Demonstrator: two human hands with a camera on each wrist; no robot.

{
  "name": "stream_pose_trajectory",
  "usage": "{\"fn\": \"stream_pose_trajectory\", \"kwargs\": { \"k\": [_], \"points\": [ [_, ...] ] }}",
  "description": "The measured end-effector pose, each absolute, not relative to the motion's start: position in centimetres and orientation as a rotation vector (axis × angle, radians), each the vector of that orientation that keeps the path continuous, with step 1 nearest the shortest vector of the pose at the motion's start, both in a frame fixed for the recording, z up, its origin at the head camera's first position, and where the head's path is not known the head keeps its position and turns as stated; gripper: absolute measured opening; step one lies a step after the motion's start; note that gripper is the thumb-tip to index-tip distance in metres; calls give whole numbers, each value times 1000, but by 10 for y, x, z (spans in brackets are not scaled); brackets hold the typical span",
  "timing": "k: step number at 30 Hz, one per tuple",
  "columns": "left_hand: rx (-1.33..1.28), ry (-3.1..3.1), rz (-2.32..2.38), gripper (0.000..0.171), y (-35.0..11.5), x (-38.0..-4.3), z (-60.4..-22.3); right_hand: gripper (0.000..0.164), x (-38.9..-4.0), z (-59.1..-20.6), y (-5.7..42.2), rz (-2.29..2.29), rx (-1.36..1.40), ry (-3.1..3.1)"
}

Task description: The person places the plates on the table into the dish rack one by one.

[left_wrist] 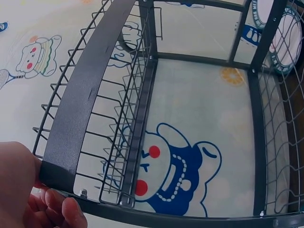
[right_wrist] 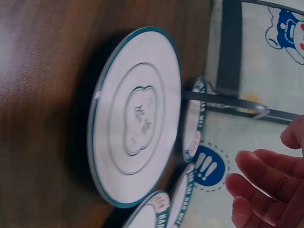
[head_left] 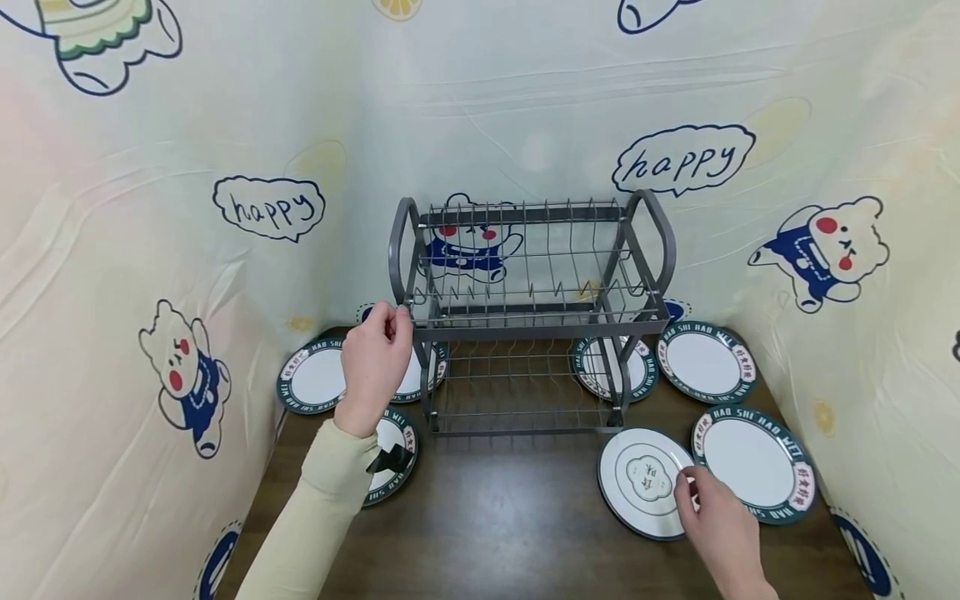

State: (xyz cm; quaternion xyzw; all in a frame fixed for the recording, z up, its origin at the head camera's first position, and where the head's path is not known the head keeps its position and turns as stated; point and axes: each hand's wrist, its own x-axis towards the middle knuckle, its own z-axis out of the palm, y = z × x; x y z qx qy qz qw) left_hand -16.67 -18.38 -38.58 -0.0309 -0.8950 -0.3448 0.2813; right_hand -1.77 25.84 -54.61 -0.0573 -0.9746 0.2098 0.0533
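Note:
A grey two-tier dish rack stands on the table. My left hand grips the front left corner of its upper tier; in the left wrist view curled fingers wrap below the flat bar. Front right, a plate lies face down, its pale underside and printed mark showing. Over that plate's right edge hovers my right hand. In the right wrist view its fingers are loosely bent, apart from the plate, and hold nothing.
Face-up plates with green lettered rims lie on both sides: one plate beside the face-down one, others behind it, and several at left, such as this plate. Patterned cloth surrounds the brown table.

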Motion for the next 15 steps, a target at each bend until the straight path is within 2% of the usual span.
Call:
{"fn": "stream_pose_trajectory", "kwargs": {
  "k": [15],
  "points": [
    [-90, -2410, -947, 31, -184, -169, -387, 23, -19, -565, 277, 663, -336, -3120]
  ]
}}
